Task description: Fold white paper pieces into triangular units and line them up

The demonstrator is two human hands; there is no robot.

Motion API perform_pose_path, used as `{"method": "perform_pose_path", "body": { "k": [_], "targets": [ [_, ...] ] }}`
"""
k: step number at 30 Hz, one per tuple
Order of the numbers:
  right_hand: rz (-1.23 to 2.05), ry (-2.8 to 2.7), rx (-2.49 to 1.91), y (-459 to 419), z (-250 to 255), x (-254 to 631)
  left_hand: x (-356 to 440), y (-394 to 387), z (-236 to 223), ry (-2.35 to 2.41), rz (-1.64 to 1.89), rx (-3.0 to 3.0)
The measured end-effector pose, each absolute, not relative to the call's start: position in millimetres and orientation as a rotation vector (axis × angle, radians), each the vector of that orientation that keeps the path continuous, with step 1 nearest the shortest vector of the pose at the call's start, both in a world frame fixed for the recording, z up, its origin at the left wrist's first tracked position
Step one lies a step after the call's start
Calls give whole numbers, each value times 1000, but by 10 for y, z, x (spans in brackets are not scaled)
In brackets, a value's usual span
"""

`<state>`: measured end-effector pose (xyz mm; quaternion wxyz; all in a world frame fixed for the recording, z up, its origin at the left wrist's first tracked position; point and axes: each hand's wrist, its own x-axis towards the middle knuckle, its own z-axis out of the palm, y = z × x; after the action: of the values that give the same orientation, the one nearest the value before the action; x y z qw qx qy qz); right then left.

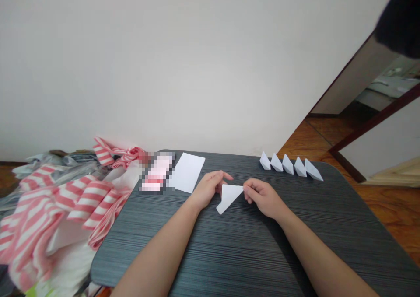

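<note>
L hand (pixel 207 188): part spread, can't tell grip
R hand (pixel 262 197): I'm pinching folded paper's (pixel 230 195) R corner
Fold: midway, prob.; next needs aligned edges

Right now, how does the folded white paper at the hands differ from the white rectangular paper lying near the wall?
Outline: the folded white paper tapers to a corner, with a narrow tail at its lower end; the white rectangular paper has four straight sides.
Size: the folded one looks clearly smaller than the rectangular one.
Pose: the right hand pinches the folded one; the rectangular one lies flat, untouched.
Both are plain white.
</note>
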<state>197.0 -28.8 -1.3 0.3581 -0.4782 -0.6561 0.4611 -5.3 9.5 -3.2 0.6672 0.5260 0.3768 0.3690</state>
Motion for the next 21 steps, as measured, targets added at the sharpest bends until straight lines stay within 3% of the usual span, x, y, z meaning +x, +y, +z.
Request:
{"method": "perform_pose_path", "body": {
  "k": [12, 21],
  "targets": [
    [1561, -1487, -1185, -288, -79, 1920, 4, 16, -36, 682, 785, 1473],
    [1397, -1528, -1238, -268, -89, 1943, -2, 12, 14, 772, 701, 1559]
  ]
}}
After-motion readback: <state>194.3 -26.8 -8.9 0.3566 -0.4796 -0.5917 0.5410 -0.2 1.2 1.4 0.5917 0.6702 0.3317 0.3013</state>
